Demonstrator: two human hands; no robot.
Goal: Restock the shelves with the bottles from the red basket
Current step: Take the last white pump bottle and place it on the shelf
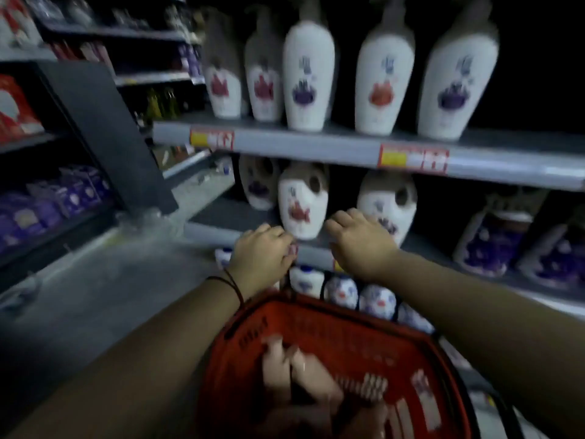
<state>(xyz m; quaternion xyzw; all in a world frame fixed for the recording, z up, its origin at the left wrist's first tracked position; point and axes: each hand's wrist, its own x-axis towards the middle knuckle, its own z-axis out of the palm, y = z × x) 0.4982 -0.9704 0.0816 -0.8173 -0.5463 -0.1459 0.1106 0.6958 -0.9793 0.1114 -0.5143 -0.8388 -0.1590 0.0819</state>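
The red basket [319, 331] hangs tilted below my hands, with a black handle running up to my left hand [262, 253]. That hand is curled shut at the lower shelf's front edge [205, 232], apparently on the handle. My right hand [359, 242] is palm down with loosely bent fingers and nothing visible in it, between two white bottles on that shelf: one with a red label [302, 204], one behind the fingers [387, 201]. Pale blurred shapes [297, 372] show inside or through the basket; I cannot tell what they are.
The upper shelf [316, 144] carries a row of tall white pump bottles [308, 77]. Purple refill pouches [490, 245] fill the lower shelf's right side. Small round bottles [342, 291] line the lowest shelf. Another shelving unit with purple packs [47, 204] stands left, across the grey aisle floor [104, 280].
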